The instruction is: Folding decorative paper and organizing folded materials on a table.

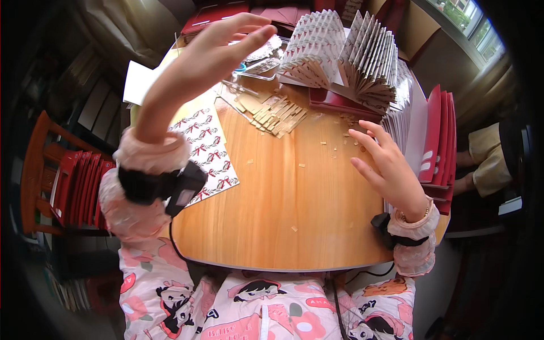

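My left hand [221, 51] is raised over the far left of the wooden table, fingers apart and holding nothing, near a clear tray [265, 74] with white lacy pieces. My right hand [378, 159] hovers over the right side, also empty, beside a row of white folded papers [401, 108]. Between them lies a pile of small tan strips [280, 114]. Sheets of white paper with red bows [208, 153] lie under and beside my left forearm. Pleated patterned papers [314, 46] stand at the back on a dark red folder [340, 104].
Red folders [435, 136] stand upright along the table's right edge. More red folders [80, 187] rest on a wooden chair [36, 170] at the left. Small tan scraps [301, 165] dot the table [272, 221]. Part of another person [488, 161] shows at the far right.
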`<state>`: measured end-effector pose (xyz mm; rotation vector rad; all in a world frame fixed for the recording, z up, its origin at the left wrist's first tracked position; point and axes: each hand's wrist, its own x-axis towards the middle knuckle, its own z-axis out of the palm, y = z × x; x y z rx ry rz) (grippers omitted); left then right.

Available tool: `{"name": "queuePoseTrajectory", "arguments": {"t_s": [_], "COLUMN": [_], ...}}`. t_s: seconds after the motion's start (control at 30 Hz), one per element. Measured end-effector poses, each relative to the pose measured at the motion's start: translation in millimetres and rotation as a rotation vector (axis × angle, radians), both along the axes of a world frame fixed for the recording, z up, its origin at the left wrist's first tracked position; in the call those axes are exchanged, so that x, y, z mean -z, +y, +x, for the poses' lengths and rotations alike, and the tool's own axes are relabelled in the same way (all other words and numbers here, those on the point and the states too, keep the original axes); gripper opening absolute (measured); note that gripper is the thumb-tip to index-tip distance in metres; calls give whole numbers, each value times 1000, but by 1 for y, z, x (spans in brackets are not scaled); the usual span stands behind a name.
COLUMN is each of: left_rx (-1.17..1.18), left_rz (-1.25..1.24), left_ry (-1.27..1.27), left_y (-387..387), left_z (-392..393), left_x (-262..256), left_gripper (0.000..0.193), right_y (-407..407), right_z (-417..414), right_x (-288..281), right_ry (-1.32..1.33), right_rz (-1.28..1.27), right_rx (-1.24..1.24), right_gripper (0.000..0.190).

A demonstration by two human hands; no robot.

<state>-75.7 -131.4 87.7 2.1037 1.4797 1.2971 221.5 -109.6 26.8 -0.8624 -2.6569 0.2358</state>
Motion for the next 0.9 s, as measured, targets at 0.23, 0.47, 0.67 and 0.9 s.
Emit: {"name": "queuePoseTrajectory", "arguments": {"t_s": [0.23, 0.47, 0.67, 0.9], "left_rx": [-67, -362, -306, -312], "left_rz": [-529, -746, -843, -865], "left_ry": [457, 571, 473, 459], "left_y": [-55, -53, -46, -40], "left_z": [-74, -118, -112, -128], "left_x": [19, 84, 82, 88], "left_gripper": [34, 63, 68, 69], "right_y": [-21, -48, -53, -52], "right_z": [-24, -39, -25, -2], "right_x": [-13, -27, -39, -55], "right_ry": [118, 182, 188, 173], "right_rz": [-252, -867, -752, -744], "right_rx": [-269, -268, -241, -79], "right_gripper": [40, 37, 35, 34]}}
